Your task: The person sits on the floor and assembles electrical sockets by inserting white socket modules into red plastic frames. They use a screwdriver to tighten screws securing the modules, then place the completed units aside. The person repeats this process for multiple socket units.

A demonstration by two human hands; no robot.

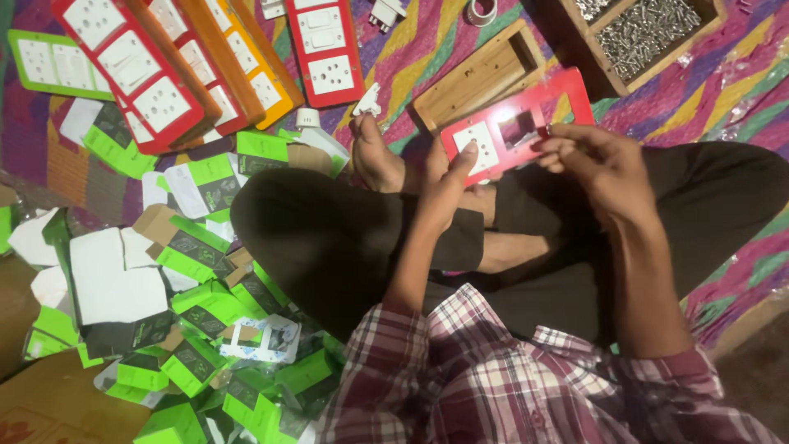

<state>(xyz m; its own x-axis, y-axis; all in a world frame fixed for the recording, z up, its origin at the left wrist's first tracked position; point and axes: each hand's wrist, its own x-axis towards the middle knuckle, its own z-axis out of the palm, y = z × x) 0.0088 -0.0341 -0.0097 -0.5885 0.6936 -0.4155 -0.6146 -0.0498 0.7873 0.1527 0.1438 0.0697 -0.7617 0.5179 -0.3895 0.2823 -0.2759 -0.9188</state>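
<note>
- Patterned floor cloth (740, 82), many colours; person seated cross-legged on it.
- Red switch plate (516, 131): held over the lap, one white socket fitted, one cutout empty.
- Left hand (448, 177): fingers grasping the plate's lower edge.
- Right hand (596, 160): fingertips pinched at the cutout; contents hidden.
- Risk: thin grip may let the plate tip off the lap.
- Green cartons (189, 329): heaped beside the knee, could swallow a dropped part.

Floor covering: woven mat with zigzag stripes in purple, yellow, green and pink (744, 78), spread across the upper part of the view. Bare brown floor (49, 395) at lower left; a further brown strip at lower right. Lighting: dim and warm, brightest along the top, darker toward the lower corners. No walls or windows visible.
</note>
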